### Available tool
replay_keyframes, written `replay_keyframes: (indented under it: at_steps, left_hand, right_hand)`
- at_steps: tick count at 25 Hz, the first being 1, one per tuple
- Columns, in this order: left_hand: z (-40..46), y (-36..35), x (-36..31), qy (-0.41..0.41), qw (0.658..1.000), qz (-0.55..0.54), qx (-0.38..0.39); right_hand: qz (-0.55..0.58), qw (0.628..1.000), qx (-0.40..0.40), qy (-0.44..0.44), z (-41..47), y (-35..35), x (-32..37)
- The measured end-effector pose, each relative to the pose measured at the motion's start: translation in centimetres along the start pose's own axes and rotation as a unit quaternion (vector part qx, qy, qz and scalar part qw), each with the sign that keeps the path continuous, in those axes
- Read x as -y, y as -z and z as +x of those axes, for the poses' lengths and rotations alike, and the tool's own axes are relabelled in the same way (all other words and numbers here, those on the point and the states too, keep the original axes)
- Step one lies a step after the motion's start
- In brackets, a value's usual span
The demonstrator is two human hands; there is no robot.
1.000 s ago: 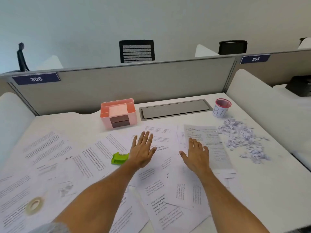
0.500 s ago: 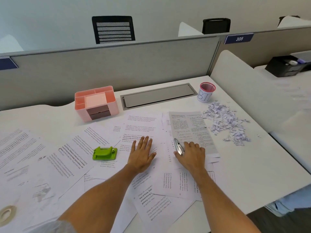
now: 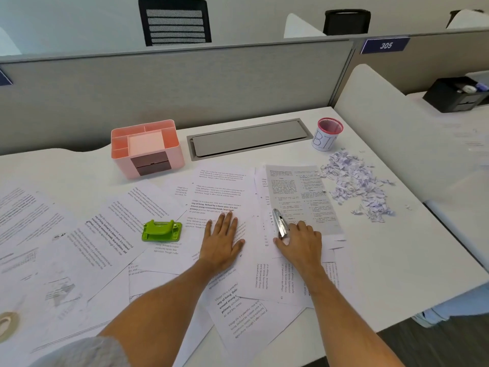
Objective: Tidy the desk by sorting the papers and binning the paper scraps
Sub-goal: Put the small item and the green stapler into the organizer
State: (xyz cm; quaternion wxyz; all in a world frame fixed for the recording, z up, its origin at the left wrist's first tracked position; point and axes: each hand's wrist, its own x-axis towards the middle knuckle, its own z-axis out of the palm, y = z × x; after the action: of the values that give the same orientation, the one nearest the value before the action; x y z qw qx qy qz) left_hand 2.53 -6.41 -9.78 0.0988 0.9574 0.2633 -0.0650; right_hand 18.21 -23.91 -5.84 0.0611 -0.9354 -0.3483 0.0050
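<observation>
We cleared a stapler off the papers.
Right grip (image 3: 300, 241) pinched the stapler (image 3: 280, 224); left grip (image 3: 222, 241), spread flat beside it, pinned papers (image 3: 219, 192). Scraps (image 3: 356, 185) lay beyond, near the bin (image 3: 327, 135).

Bare desk (image 3: 397, 260) strip open on the right, btw the papers (image 3: 225, 197) and the edge. Paper scraps (image 3: 356, 185) heap blocks the far right, w/ the bin cup (image 3: 327, 134) just behind. Stapler (image 3: 280, 225) sits at the right hand (image 3: 301, 243). Green hole punch (image 3: 162, 230) lies left of the left hand (image 3: 222, 241). Pink organizer (image 3: 146, 148) stands back-left; open white top beside it. Tape roll (image 3: 6, 325) near left corner.
</observation>
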Motion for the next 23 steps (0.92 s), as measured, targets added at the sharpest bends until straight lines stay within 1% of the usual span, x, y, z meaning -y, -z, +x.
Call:
replay_keyframes:
  at_steps: [5, 14, 20, 23]
  left_hand:
    - [-0.1, -0.2, 0.2, 0.0, 1.0, 0.003, -0.005]
    - [0.1, -0.5, 0.3, 0.001, 1.0, -0.001, -0.017]
    - [-0.1, -0.4, 0.2, 0.001, 1.0, -0.009, -0.025]
    - [-0.2, -0.1, 0.1, -0.001, 1.0, -0.011, -0.027]
  right_hand:
    - [0.021, 1.0, -0.019, -0.006, 0.0, -0.2, 0.5]
    - [0.094, 0.994, -0.05, -0.038, 0.4, 0.0, 1.0]
    - [0.131, 0.984, -0.122, 0.021, 3.0, 1.4, 2.6]
    - [0.127, 0.978, -0.153, 0.06, 4.9, 2.1, 4.0]
